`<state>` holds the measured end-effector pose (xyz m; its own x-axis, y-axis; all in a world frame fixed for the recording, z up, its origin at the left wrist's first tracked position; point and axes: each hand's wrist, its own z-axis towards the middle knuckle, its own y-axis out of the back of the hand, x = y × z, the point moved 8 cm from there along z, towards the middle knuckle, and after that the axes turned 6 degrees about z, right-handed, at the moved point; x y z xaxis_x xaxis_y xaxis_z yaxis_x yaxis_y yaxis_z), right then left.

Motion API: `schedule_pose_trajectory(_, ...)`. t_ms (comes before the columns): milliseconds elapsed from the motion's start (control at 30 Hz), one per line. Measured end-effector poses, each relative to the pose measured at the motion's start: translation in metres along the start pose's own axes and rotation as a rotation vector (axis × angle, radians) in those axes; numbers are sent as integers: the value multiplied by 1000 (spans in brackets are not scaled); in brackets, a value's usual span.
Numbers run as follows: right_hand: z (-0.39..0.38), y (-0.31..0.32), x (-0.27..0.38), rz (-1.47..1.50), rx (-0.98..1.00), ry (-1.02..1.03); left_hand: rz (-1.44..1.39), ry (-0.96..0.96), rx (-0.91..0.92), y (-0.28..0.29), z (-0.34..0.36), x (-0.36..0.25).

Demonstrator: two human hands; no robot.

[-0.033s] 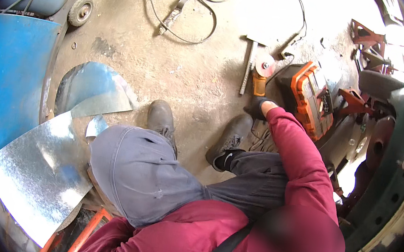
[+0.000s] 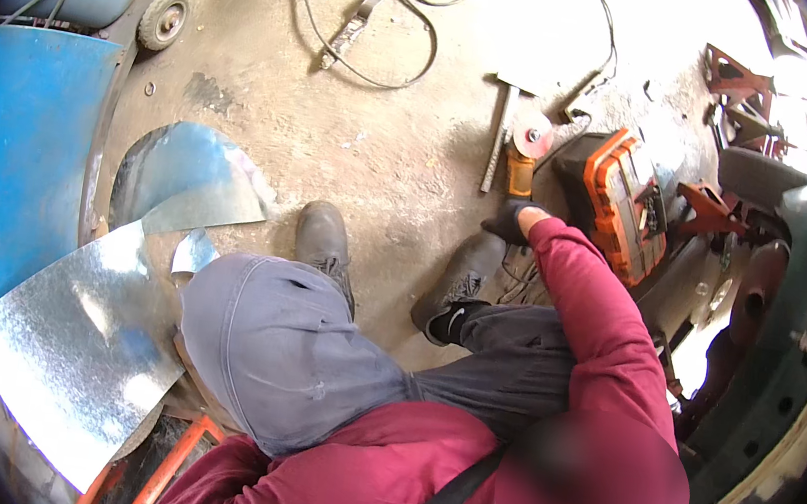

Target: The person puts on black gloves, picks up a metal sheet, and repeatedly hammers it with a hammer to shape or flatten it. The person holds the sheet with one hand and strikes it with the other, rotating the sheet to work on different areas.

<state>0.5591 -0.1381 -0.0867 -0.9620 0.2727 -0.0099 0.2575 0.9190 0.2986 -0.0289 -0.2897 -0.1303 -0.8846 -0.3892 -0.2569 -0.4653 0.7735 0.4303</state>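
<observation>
My right hand, in a dark glove at the end of the red sleeve, was stretched out low to the floor and had reached the orange handle of the angle grinder. It lay against the handle's near end; whether the fingers had closed round it I could not tell, since the glove showed only as a dark lump. My left hand was out of view, hidden below my raised grey knee and the red jacket, so I cannot say what it held or how open it was.

The grinder itself lay flat on the concrete floor, disc away from me, just beside a long metal bar and near the orange tool case, which stood open. My two dark shoes were planted between me and the grinder.

By my judgement the work was only beginning: the tool had not been lifted and its disc rested on the ground. The galvanised sheet lay well apart on my left, next to a curved offcut and the blue drum; the sheet's curved edge suggested some cutting was already done. Cables trailed across the far floor.
</observation>
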Motion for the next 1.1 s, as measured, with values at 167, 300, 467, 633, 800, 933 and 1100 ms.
schedule_pose_trajectory(167, 22, -29, 51, -15, 290, 133, 4, 24, 24, 22, 17, -8)
schedule_pose_trajectory(300, 35, -13, 79, -113, 329, 221, -35, 67, 20, 26, 12, -11)
schedule_pose_trajectory(467, 41, 1, 88, -31, 298, 273, -7, 49, 57, 43, 24, -16)
schedule_pose_trajectory(633, 32, 12, 109, -91, 194, 379, 29, 14, 44, 59, 40, -14)
schedule_pose_trajectory(800, 19, 39, 110, -10, 67, 427, 98, -44, 48, 85, 52, -15)
schedule_pose_trajectory(933, -18, 75, 89, 13, -104, 310, 202, -115, 65, 135, 61, -17)
schedule_pose_trajectory(1100, -100, 174, 57, 25, -324, 309, 538, -421, 152, 236, 80, -75)
